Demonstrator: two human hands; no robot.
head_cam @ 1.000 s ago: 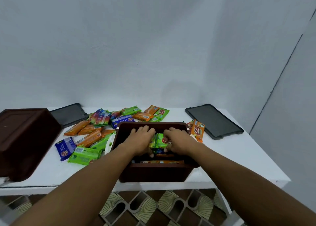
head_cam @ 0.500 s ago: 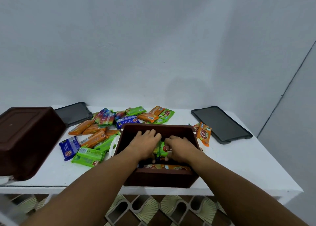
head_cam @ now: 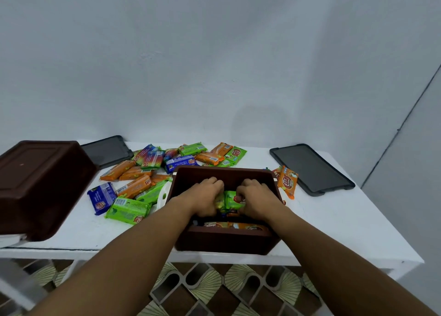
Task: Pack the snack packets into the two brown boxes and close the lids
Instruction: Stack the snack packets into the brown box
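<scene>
A green foil snack packet [head_cam: 232,200] is gripped inside the open dark-brown plastic box [head_cam: 224,240], which is set at the near edge of the white table [head_cam: 334,232]. The packet is clamped from both sides: the fingers of the left hand [head_cam: 205,200] are curled onto its left end, and those of the right hand [head_cam: 254,201] are closed over its right end. Orange packets [head_cam: 235,225] are seen lying lower in the box, against its near wall.

A loose heap of orange, green, blue and multicoloured snack packets [head_cam: 152,172] is spread on the table to the left of and behind the box. A single orange packet [head_cam: 288,180] is propped just beside the box's right wall. A white handled piece [head_cam: 163,194] is partly hidden against the box's left wall; what it is cannot be told.

A second dark-brown plastic box [head_cam: 40,184] is turned upside down at the table's left edge, well apart from the first. Two flat dark-grey rectangular lids are laid at the back: one [head_cam: 107,149] behind the upturned box, the other [head_cam: 310,168] on the right.
</scene>
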